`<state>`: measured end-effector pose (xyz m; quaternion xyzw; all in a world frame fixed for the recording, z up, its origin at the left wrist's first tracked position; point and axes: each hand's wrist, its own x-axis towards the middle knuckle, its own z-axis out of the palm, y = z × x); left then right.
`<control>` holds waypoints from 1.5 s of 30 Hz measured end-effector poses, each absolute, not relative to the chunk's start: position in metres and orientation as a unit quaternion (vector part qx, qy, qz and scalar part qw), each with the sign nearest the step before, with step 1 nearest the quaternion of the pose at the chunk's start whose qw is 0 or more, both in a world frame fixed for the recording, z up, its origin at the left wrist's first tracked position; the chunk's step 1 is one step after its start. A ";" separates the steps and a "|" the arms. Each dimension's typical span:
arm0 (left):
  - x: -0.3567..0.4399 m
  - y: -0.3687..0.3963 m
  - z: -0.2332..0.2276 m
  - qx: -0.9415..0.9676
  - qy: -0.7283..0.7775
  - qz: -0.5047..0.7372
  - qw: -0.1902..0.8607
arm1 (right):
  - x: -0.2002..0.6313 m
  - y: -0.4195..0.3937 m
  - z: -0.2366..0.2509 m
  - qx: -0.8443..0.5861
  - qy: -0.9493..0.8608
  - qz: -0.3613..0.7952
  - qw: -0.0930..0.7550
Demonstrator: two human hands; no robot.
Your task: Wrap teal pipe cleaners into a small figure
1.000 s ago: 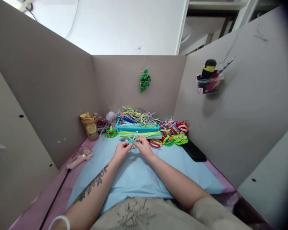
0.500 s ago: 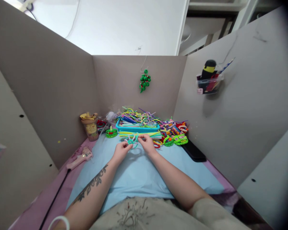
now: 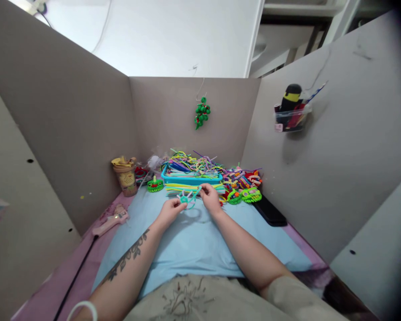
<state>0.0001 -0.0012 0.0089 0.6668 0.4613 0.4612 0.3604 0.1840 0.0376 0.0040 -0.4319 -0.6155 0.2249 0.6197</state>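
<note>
My left hand [image 3: 169,211] pinches a small teal pipe-cleaner figure [image 3: 186,199] with thin legs sticking out, held just above the light blue sheet [image 3: 190,243]. My right hand [image 3: 210,199] grips one teal strand of the same figure and holds it up and to the right. Both hands are close together in front of a blue tray [image 3: 190,177] heaped with coloured pipe cleaners. A row of yellow and green pipe cleaners [image 3: 180,187] lies right behind my fingers.
Finished green and multicoloured pipe-cleaner pieces [image 3: 243,185] lie right of the tray, a green one [image 3: 155,184] left of it. A beige cup [image 3: 125,176] and pink glue gun [image 3: 110,220] sit at the left. A black phone [image 3: 270,211] lies at right. Cardboard walls enclose the desk.
My right hand has moved slightly up and to the right, drawing a teal strand out from the figure. My left hand has stayed almost in place.
</note>
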 end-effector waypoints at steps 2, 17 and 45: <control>-0.002 0.004 0.006 0.666 0.495 0.469 0.302 | 0.182 0.034 0.006 -0.432 -0.601 0.229 0.632; -0.004 0.008 -0.001 0.711 0.500 0.458 0.184 | 0.165 0.026 0.005 -0.347 -0.633 0.437 0.537; -0.005 0.006 0.006 0.644 0.515 0.521 0.221 | 0.147 0.011 0.004 -0.387 -0.513 0.571 0.511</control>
